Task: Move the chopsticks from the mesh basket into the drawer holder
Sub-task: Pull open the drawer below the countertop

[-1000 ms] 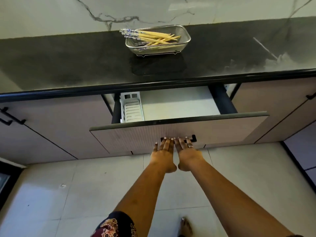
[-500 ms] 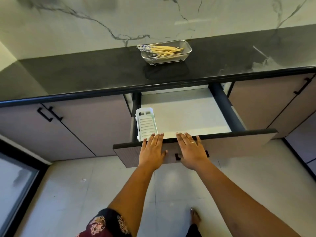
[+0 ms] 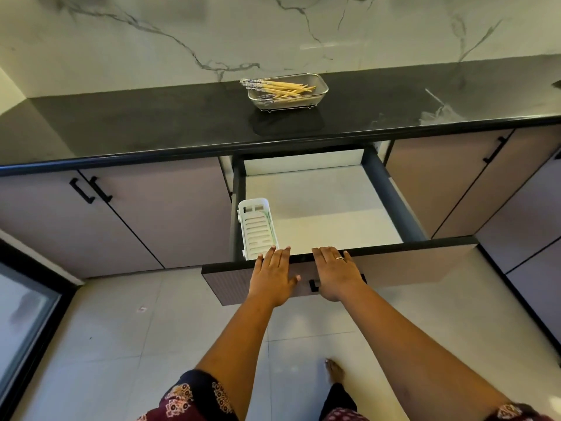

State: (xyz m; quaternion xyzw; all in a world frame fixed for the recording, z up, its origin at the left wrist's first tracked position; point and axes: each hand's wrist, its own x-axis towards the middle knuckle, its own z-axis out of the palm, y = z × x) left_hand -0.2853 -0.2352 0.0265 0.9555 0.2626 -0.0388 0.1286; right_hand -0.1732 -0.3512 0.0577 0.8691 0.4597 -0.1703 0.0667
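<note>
The drawer [image 3: 379, 262] under the dark worktop [image 3: 151, 123] is seen pulled well out. The left hand [image 3: 274, 276] and the right hand [image 3: 338, 273] are laid flat, palms down, side by side on the drawer front, near its black handle [image 3: 314, 285]. The fingers [image 3: 277, 253] of both hands are stretched out, close together, with their tips over the front's top edge; nothing is gripped. A ring [image 3: 339, 258] is worn on the right hand. A white slotted holder [image 3: 255, 230] is lodged along the left side of the drawer, just beyond the left fingertips. The chopsticks [image 3: 279, 88] are piled in the mesh basket [image 3: 318, 92], which is set far back on the worktop, near the marble wall [image 3: 273, 31] and well apart from the hands.
</note>
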